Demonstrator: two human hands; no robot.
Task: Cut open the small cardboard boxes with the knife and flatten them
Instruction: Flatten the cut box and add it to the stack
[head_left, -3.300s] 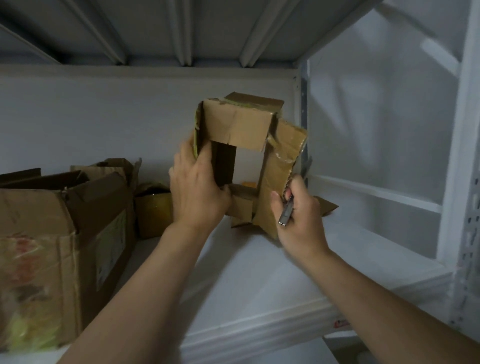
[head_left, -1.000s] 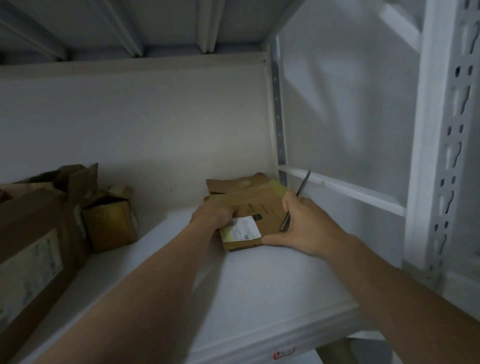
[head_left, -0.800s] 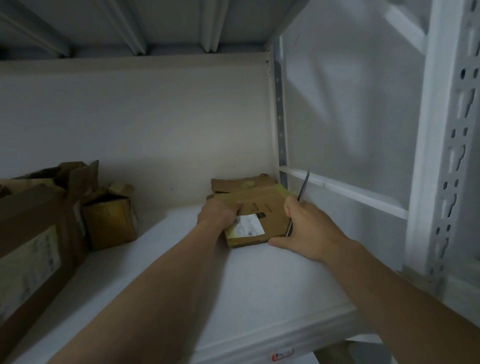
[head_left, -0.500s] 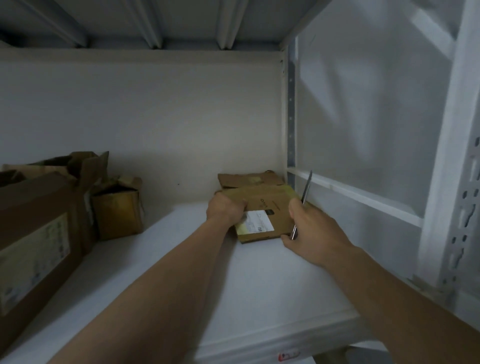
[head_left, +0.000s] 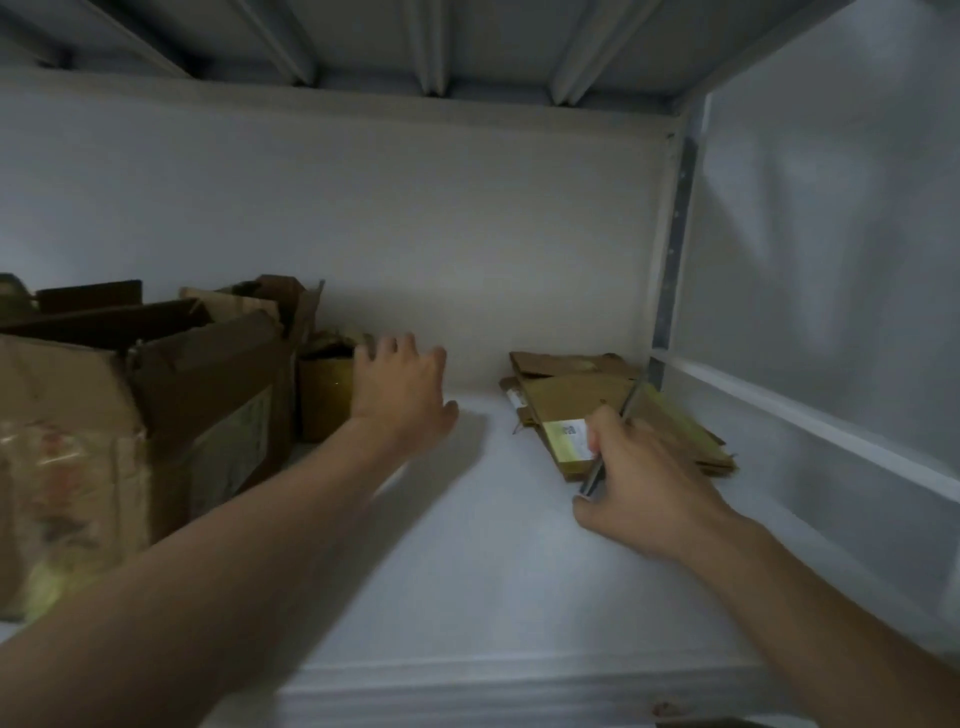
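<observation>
One knife (head_left: 594, 475) points up and away, gripped by the right hand (head_left: 641, 486); left hand (head_left: 400, 389) spread, empty; one small box (head_left: 324, 397) stands.

The flattened boxes (head_left: 582, 397) are matt brown cardboard, creased, and the top one carries a smooth white paper label (head_left: 566, 432). The knife (head_left: 594, 475) looks like dull grey metal; the shelf (head_left: 493, 571) is smooth, matt white, with a perforated grey metal upright (head_left: 672, 249).

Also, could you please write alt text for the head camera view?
A person's left hand reaches, fingers open, toward a small cardboard box on a white shelf, while the right hand grips a knife beside flattened boxes. A large box stands at left.
</observation>
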